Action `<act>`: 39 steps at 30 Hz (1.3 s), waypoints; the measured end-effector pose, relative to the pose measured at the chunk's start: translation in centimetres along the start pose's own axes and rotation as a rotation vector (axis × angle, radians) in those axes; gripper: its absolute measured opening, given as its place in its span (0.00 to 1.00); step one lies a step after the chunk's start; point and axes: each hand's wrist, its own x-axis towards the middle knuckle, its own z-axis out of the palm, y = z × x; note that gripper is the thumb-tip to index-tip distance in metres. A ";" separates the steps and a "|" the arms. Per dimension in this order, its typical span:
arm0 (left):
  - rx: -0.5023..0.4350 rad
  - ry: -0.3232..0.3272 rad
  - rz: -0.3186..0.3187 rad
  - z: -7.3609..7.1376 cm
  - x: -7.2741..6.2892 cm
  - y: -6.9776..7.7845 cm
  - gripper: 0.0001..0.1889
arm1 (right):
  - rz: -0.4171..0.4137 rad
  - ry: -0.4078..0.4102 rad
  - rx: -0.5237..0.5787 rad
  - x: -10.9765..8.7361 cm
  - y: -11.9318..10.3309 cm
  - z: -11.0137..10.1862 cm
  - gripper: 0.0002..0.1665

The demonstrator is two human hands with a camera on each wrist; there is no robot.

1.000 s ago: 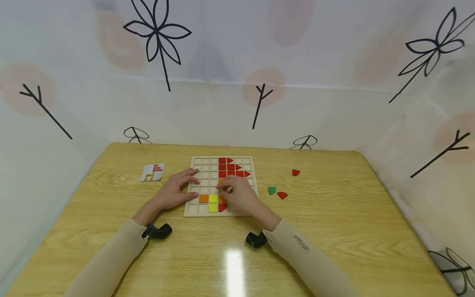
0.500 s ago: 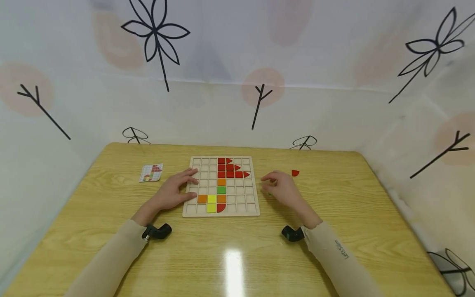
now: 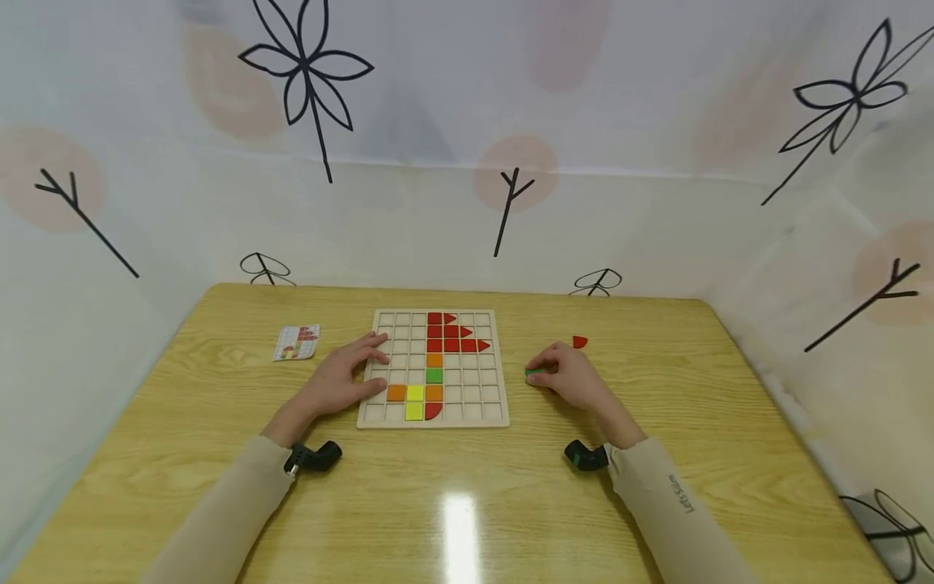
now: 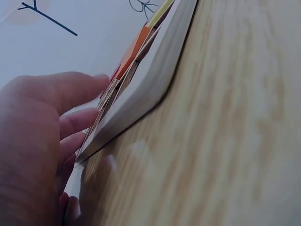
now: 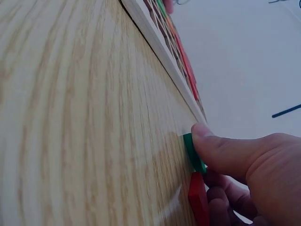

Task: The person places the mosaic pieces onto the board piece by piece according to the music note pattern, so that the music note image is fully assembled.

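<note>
bare table (image 3: 467, 495) runs open in front of the puzzle board (image 3: 496, 381). the left hand (image 3: 339, 380) blocks the board's left edge; the right hand (image 3: 569, 377) covers the loose pieces on the right. one red piece (image 3: 580, 341) and the pattern card (image 3: 297, 341) sit apart with room around them.

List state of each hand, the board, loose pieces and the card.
Left hand: flat on board, fingers straight.
Right hand: pinching green piece on table.
Board: partly filled, flat.
Red piece: loose on table.
Second red piece: under right hand.
Card: lying flat.
</note>
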 end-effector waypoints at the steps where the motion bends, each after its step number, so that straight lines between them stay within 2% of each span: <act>1: 0.003 0.004 -0.003 0.0 0.0 0.0 0.17 | 0.001 0.000 0.003 0.0 0.0 0.0 0.09; 9: 0.078 0.018 -0.029 0.3 0.1 0.1 0.23 | 0.005 0.004 0.006 0.2 -0.2 0.2 0.09; 14: 0.092 0.005 -0.048 0.4 0.0 0.0 0.23 | 0.008 0.008 0.003 0.3 -0.1 0.4 0.09; 25: 0.094 0.010 -0.020 0.5 0.1 0.0 0.24 | 0.024 -0.004 -0.007 0.5 -0.4 0.6 0.06; 28: 0.095 0.013 -0.006 0.5 0.0 0.0 0.22 | -0.002 0.007 0.018 0.6 -0.6 0.7 0.06; 34: 0.086 0.024 0.036 0.4 -0.2 0.2 0.18 | -0.075 0.071 0.031 0.6 -2.6 1.6 0.09; 39: 0.084 0.025 0.038 0.4 -0.1 0.1 0.17 | -0.087 0.026 0.141 0.9 -5.2 2.8 0.05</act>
